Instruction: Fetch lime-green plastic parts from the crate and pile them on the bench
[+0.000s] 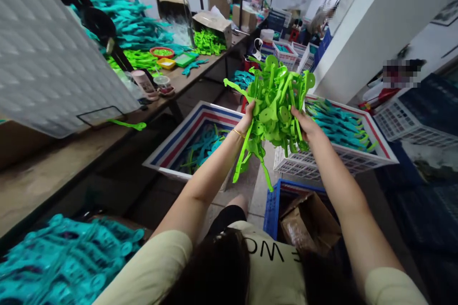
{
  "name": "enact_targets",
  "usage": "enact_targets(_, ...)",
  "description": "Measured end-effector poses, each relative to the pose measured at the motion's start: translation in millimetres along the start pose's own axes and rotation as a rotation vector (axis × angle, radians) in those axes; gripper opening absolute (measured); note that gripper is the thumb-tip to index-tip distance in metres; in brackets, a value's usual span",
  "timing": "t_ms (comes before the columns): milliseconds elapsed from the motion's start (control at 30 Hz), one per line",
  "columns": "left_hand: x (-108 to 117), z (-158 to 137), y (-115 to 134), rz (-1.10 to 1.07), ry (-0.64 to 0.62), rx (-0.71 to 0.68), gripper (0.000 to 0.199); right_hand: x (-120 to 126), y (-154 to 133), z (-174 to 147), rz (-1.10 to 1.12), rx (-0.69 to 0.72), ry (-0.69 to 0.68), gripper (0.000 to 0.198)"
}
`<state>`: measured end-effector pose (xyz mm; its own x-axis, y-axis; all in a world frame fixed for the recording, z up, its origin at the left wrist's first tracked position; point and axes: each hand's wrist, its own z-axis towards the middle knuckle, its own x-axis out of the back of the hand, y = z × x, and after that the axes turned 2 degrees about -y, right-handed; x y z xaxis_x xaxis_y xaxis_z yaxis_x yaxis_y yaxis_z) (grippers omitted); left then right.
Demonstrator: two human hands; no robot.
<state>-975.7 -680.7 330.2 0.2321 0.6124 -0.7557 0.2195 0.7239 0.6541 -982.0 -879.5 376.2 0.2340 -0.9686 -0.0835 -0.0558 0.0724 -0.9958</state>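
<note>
A: What do the two hands hold?

B: A bunch of green plastic parts (275, 100), lifted in the air in front of the person. The left hand (248, 116) presses on its left side, the right hand (303, 123) on its right side. Both hands are closed around the bunch from the two sides, so the parts are squeezed between them.

A: What is under the bunch?

B: A white basket (322, 164) with teal parts (336, 126) is just below and to the right. A striped box (179, 140) stands at the left, beside the long wooden table (53, 167). A blue crate (272, 205) with a cardboard box (309, 221) is near the knees.
</note>
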Motion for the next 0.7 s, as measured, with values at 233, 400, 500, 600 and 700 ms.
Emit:
enact_targets(233,57.1,201.6,52.5,-0.001,0.056,-0.137,0.054,42.9,-13.9,237.3,-0.06,-0.001,-0.152,0.068)
enact_targets(400,95.6,326.8,110.9,0.059,0.12,-0.254,0.053,46.6,-43.2,387.3,-0.057,-0.043,-0.203,0.062)
enact_targets(500,121.5,389.2,142.6,0.083,0.166,-0.286,0.057,44.8,-51.9,471.7,0.007,-0.056,-0.29,0.066)
enact_targets(600,153.2,449.6,167.0,0.048,0.232,-0.34,0.056,42.2,-47.0,563.2,0.048,-0.082,-0.392,0.073)
enact_targets(700,190.2,511.0,187.3,-0.008,0.327,-0.443,0.054,35.6,-34.5,661.0,0.034,-0.091,-0.482,0.075)
